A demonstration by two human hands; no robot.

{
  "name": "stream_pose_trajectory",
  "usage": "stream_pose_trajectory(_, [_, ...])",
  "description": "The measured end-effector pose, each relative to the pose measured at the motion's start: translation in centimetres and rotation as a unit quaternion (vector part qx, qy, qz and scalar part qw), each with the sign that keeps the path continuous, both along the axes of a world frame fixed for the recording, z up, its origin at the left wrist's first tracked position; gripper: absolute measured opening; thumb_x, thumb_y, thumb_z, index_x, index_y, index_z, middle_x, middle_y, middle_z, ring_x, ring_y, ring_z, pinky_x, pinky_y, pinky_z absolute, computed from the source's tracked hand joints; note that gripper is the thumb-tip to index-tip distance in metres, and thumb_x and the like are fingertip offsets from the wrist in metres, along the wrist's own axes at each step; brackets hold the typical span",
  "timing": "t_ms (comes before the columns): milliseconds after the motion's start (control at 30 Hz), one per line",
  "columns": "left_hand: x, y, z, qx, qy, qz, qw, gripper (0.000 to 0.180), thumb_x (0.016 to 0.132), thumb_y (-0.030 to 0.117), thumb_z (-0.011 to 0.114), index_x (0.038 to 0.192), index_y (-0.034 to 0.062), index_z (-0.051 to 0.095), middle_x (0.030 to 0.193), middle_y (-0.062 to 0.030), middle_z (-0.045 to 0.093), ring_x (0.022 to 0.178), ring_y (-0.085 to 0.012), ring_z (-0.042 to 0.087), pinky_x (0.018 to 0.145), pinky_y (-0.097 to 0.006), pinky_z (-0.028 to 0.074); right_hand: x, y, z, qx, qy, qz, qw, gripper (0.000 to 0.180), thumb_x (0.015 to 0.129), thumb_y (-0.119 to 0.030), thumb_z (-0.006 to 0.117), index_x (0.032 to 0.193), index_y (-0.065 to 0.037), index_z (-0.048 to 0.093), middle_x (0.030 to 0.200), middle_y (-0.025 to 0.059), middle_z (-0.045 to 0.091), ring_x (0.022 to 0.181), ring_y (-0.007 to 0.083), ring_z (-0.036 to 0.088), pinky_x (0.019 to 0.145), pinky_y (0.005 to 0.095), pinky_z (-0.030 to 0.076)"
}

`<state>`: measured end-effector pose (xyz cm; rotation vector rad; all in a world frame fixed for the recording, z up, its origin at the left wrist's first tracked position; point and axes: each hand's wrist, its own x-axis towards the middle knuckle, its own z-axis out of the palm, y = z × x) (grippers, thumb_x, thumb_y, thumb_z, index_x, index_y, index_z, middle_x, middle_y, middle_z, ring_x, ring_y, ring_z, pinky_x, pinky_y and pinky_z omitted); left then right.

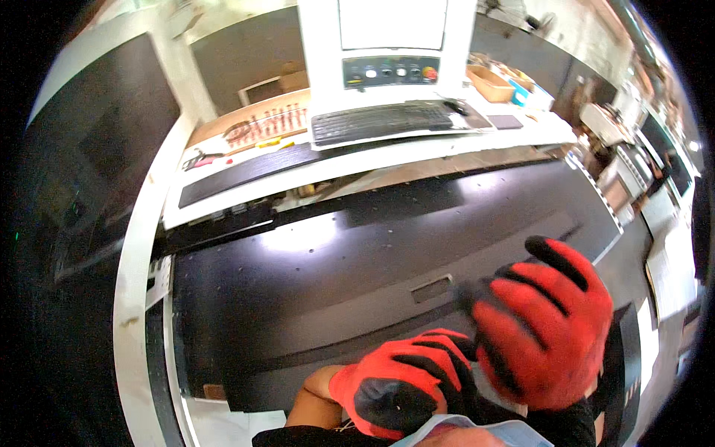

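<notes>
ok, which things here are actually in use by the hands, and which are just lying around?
In use:
- left hand, in a red and black glove, close to the body
- right hand, gloved, over the dark panel
- large dark panel with a rectangular slot

Lying about:
- keyboard
- control panel with buttons
- cardboard box
- long dark strip on the white bench

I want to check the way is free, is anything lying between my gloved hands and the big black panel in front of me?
Nothing visible. The right hand and left hand hover just above the near edge of the black panel, with no object between them and its surface.
</notes>
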<state>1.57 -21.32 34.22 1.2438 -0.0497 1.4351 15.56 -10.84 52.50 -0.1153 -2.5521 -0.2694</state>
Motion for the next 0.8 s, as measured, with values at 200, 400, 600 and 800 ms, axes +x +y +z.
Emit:
stream_pose_trajectory(200, [-1.9, -2.1, 0.1, 0.026, -0.004, 0.056, 0.998, 0.053, 0.086, 0.039, 0.086, 0.121, 0.0013, 0.073, 0.117, -0.0168, 0.073, 0.118, -0.0369, 0.066, 0.107, -0.052, 0.048, -0.7, 9.1, -15.8, -0.154, -0.05, -0.047, 0.986, 0.054, 0.074, -0.015, 0.08, 0.127, -0.007, 0.071, 0.107, 0.0134, 0.074, 0.104, 0.035, 0.07, 0.11, 0.0511, 0.05])
stream_pose_trajectory(400, [-1.0, -1.2, 1.3, 0.04, -0.072, 0.04, 0.996, 0.053, 0.086, 0.039, 0.085, 0.121, 0.0009, 0.073, 0.116, -0.0164, 0.073, 0.117, -0.0364, 0.066, 0.106, -0.052, 0.049, 8.5, 15.6, -37.1, -0.172, -0.136, -0.208, 0.953, 0.061, 0.088, -0.034, 0.081, 0.14, -0.007, 0.064, 0.131, 0.0157, 0.069, 0.127, 0.0372, 0.061, 0.119, 0.054, 0.04])
stream_pose_trajectory(600, [-0.3, -1.1, 0.9, 0.056, -0.111, 0.034, 0.992, 0.053, 0.087, 0.039, 0.085, 0.121, 0.0006, 0.072, 0.115, -0.016, 0.073, 0.116, -0.036, 0.067, 0.106, -0.051, 0.049, 8.5, 14.6, -40.9, -0.211, -0.11, -0.226, 0.945, 0.062, 0.09, -0.035, 0.08, 0.143, -0.007, 0.063, 0.149, 0.0177, 0.059, 0.144, 0.0434, 0.046, 0.127, 0.0583, 0.028])
stream_pose_trajectory(800, [1.2, -0.7, 0.8, 0.041, -0.105, 0.045, 0.993, 0.053, 0.087, 0.039, 0.085, 0.121, 0.0003, 0.072, 0.115, -0.0157, 0.074, 0.114, -0.0355, 0.067, 0.105, -0.05, 0.05, 7.4, 15.0, -43.4, -0.232, -0.139, -0.215, 0.938, 0.063, 0.089, -0.036, 0.08, 0.143, -0.007, 0.063, 0.15, 0.0167, 0.058, 0.149, 0.0406, 0.043, 0.13, 0.06, 0.02])
